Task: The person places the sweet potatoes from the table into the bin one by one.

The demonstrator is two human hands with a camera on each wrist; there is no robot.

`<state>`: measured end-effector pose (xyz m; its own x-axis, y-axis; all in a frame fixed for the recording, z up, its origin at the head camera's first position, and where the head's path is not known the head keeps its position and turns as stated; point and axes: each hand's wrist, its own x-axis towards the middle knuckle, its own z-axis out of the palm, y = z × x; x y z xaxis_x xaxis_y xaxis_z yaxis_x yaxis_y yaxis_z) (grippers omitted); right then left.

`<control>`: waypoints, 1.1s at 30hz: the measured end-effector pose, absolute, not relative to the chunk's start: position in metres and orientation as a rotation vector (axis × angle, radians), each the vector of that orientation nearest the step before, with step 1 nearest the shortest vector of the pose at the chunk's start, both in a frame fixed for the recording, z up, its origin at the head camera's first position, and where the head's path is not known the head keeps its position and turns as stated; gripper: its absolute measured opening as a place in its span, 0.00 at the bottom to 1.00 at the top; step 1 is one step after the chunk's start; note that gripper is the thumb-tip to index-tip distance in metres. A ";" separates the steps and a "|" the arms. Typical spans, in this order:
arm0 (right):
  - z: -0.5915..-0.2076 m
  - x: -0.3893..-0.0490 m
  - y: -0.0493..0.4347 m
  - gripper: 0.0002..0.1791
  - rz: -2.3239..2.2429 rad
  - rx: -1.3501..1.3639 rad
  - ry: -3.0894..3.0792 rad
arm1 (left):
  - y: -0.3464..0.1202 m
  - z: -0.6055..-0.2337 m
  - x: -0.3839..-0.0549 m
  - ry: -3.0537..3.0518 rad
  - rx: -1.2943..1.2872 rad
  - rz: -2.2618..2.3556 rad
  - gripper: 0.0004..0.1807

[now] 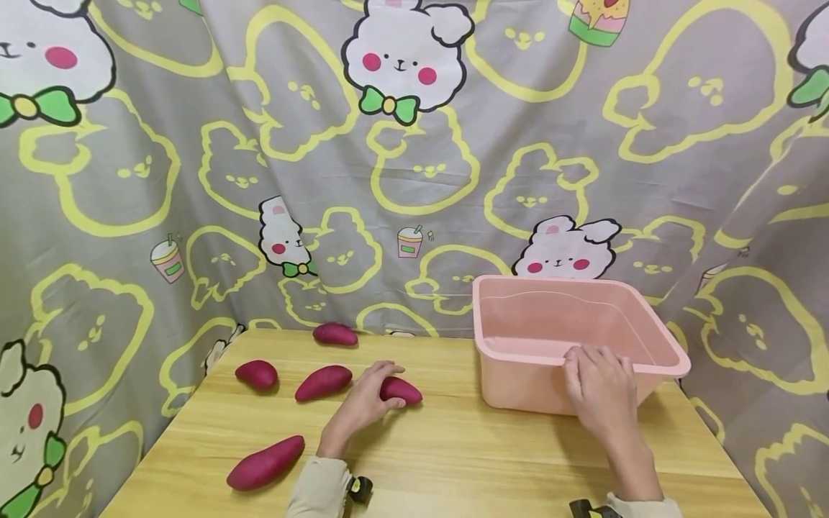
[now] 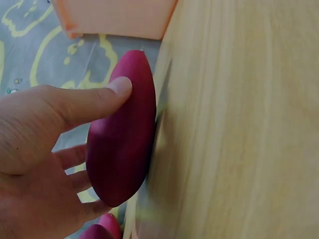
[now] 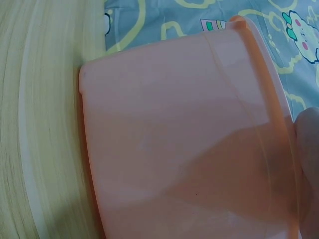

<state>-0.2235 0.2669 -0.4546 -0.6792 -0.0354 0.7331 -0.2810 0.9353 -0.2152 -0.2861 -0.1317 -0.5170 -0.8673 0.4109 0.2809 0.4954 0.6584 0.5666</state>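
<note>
Purple sweet potato [image 2: 122, 142], left fingers [image 2: 73, 156] around it

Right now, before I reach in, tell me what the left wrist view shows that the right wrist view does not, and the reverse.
Only the left wrist view shows the left hand gripping a purple sweet potato, with part of at least one more at the bottom edge. Only the right wrist view shows the right hand, partly cut off, at the rim of the pink tub. Both show the tub's outer side, the wooden tabletop and the patterned curtain.
</note>
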 end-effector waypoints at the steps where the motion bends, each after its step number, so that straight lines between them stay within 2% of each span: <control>1: -0.455 -0.223 0.267 0.15 0.397 0.222 -2.292 | -0.131 -0.517 -0.286 -2.751 -0.758 -1.005 0.27; 18: -0.460 -0.216 0.272 0.16 0.408 0.185 -2.288 | -0.124 -0.518 -0.286 -2.791 -0.783 -0.974 0.26; 33: -0.455 -0.224 0.270 0.15 0.405 0.222 -2.286 | -0.126 -0.522 -0.284 -2.791 -0.759 -0.970 0.25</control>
